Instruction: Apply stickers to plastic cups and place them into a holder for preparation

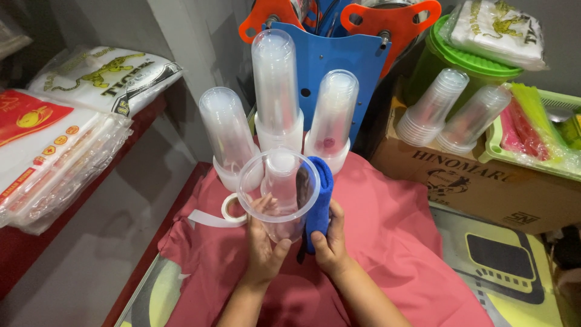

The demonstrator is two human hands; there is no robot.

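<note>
My left hand [264, 245] holds a clear plastic cup [279, 192] from below, its open mouth tilted toward the camera. Against the cup's right side my right hand [330, 242] presses a folded blue cloth [319, 197]. Both hands hover over a pink cloth [387, 242] spread on the table. Right behind the cup stand three tall stacks of upturned clear cups: one at the left [227, 136], one in the middle [276, 88], one at the right [331, 118].
A roll of white tape [229, 209] lies left of the cup. A blue and orange machine [339, 42] rises behind the stacks. At the right, a cardboard box [478, 181] carries more cup stacks [451, 109], a green bucket [466, 60] and a green basket [538, 130]. Packaged bags [54, 139] fill the left shelf.
</note>
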